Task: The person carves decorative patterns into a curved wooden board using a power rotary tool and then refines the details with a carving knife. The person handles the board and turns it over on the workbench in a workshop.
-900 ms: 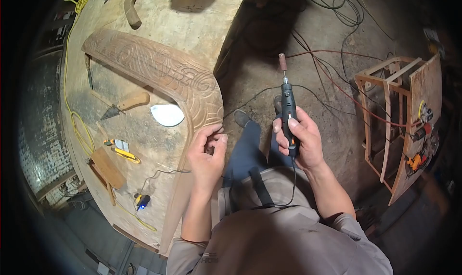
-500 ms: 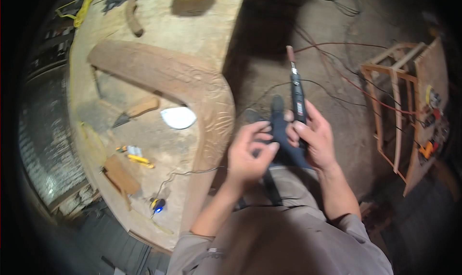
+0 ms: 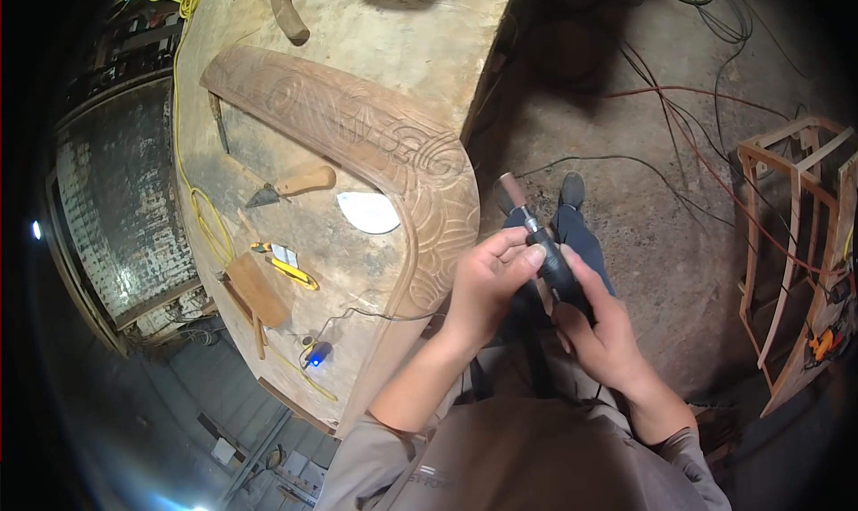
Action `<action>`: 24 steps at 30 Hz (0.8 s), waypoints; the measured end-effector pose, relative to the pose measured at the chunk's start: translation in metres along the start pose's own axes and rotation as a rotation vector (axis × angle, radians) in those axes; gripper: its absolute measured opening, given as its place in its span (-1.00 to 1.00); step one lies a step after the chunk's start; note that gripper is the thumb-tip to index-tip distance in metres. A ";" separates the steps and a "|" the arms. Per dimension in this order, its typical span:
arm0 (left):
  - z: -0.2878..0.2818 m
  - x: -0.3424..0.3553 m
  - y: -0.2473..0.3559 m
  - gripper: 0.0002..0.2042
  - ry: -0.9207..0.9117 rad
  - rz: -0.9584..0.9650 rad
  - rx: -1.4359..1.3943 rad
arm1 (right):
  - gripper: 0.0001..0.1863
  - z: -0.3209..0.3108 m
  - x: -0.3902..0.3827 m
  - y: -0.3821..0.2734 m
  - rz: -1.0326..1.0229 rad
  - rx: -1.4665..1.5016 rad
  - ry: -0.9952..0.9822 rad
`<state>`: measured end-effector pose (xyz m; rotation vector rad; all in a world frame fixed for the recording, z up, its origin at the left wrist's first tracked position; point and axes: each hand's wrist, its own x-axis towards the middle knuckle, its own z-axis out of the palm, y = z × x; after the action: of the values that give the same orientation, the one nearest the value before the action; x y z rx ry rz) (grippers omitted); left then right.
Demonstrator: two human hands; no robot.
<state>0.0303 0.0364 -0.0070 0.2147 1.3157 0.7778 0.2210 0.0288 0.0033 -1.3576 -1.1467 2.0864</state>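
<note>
My right hand is wrapped round the body of a black rotary tool, held tilted in front of my waist. At its front end sits a reddish-brown cylindrical sanding bit on a silver shank. My left hand is closed on the tool's front part, its thumb and fingers pinching near the collar just below the bit. Left of my hands, a carved L-shaped wooden piece with scroll and leaf relief rests on the pale workbench, apart from the tool.
On the bench lie a triangular scraper, a white piece, a yellow utility knife, a wooden hand plane, and a small device glowing blue. A wooden frame stands at right; cables cross the floor.
My left hand has come over from beside the tool and closed on its front end. The tool has been lowered and tilted toward the left. The view has shifted slightly.
</note>
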 end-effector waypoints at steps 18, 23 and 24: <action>-0.024 0.011 0.025 -0.71 -0.001 -0.083 0.057 | -0.51 0.031 0.019 -0.028 -0.015 -0.069 0.115; -0.026 0.011 0.023 -0.73 -0.014 -0.060 0.075 | -0.51 0.031 0.021 -0.032 -0.044 -0.111 0.109; -0.026 0.011 0.023 -0.73 -0.017 -0.061 0.073 | -0.51 0.029 0.022 -0.034 -0.058 -0.138 0.099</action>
<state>-0.0023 0.0529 -0.0105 0.2375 1.3297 0.6757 0.1819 0.0521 0.0243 -1.4546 -1.2922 1.9085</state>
